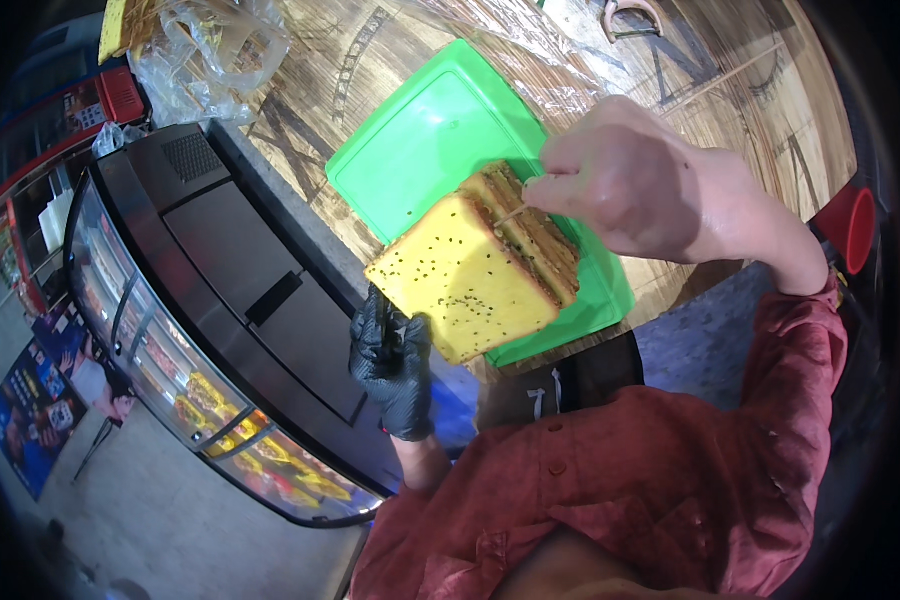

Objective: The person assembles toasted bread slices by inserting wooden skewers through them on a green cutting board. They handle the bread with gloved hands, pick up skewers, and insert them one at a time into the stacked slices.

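My left hand (395, 367), in a black textured glove, grips the near left corner of a square yellow slab of food (461, 289) dotted with dark seeds. Some of its fingers are hidden under the slab. Bare, my right hand (622, 184) pinches a thin wooden skewer (511, 216) whose tip meets the slab's far right edge; how deep it goes in, I cannot tell. Against that edge, more brown-sided slabs (532, 240) lie on a green plastic board or lid (435, 135).
The wooden table (307, 97) carries plastic-wrapped skewers (517, 52), a loose skewer (724, 79), a pink-handled peeler-like tool (634, 21) and a clear plastic bag (217, 60). A glass-fronted food display case (240, 262) borders it on the left. A red plastic container (859, 229) stands right.
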`<state>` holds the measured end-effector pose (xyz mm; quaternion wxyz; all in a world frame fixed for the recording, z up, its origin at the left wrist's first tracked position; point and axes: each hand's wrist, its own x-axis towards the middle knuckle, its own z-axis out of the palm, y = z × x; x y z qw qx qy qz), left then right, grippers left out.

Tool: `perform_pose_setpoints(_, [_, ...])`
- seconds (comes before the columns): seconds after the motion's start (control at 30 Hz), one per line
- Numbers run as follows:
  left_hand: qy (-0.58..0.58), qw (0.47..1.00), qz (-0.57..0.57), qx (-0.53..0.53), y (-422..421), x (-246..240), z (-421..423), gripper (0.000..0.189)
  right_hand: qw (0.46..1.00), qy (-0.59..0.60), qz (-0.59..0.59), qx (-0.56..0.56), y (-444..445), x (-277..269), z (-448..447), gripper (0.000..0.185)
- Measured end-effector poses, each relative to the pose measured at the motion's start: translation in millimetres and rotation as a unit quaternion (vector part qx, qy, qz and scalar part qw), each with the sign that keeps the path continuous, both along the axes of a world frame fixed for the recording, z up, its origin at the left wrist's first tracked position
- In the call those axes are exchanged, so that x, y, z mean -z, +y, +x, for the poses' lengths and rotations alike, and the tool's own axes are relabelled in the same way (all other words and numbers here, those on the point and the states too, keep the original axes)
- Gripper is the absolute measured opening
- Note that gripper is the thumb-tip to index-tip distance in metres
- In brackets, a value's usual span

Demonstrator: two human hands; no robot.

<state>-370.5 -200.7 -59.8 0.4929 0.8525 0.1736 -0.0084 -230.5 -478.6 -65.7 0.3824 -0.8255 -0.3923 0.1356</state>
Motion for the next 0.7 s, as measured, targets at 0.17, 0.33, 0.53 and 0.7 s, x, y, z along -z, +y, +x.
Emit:
perform_pose_setpoints(0.17, [-0.007,0.999,-0.020,-0.025,-4,-2,3,0.050,1.000,0.015,-0.010,-0.018,13,2,0,0.013])
perform_pose_setpoints(0.33, [0.005,0.998,-0.038,-0.041,-4,-4,-3,0.048,0.999,0.015,0.017,-0.039,1,-17,15,0.010])
perform_pose_setpoints(0.53, [-0.025,1.000,0.006,-0.003,-4,1,-3,0.046,1.000,0.008,0.001,0.000,8,-22,4,0.010])
perform_pose_setpoints(0.7, [-0.056,0.994,0.090,0.040,-3,2,-4,0.042,1.000,0.016,-0.015,0.009,10,-24,-2,0.011])
